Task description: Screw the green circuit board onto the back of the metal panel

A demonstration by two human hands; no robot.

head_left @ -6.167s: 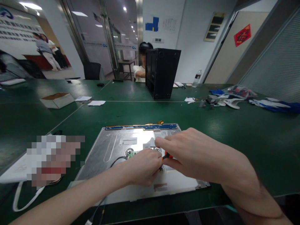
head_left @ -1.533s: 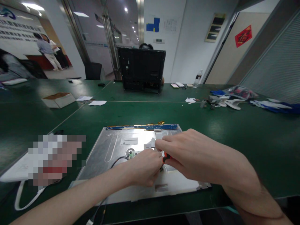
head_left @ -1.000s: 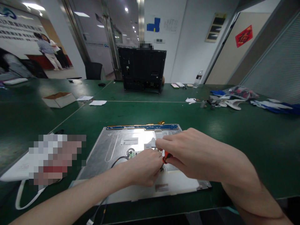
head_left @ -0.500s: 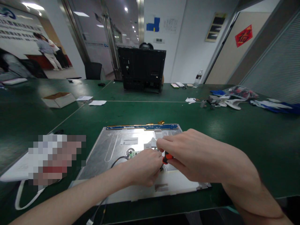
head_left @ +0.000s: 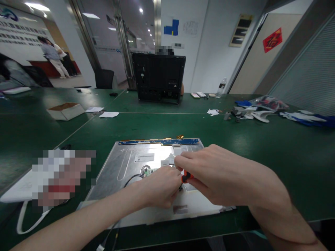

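A metal-backed display panel (head_left: 110, 177) lies flat on the green table, with a long blue circuit strip (head_left: 157, 142) along its far edge. My right hand (head_left: 211, 174) is closed around the red-and-black handle of a screwdriver (head_left: 186, 176), whose tip points down at the panel's middle. Right beside the shaft, my left hand (head_left: 162, 186) rests with fingers curled closed; whatever they pinch is hidden. Part of a small green circuit board (head_left: 150, 172) shows behind my left hand. A black cable (head_left: 131, 179) curves away from the board and passes under my left forearm.
To the left lie a white item (head_left: 18, 190) and a blurred-out patch. Farther off are an open cardboard box (head_left: 65, 111), papers (head_left: 109, 114), an upright black monitor (head_left: 159, 78) with a person behind it, a bottle (head_left: 221, 87), and gloves and parts (head_left: 259, 113) at right.
Both hands stay in nearly the same place. The screwdriver handle appears slightly turned in my right hand. Behind the monitor, the person has shifted a little.
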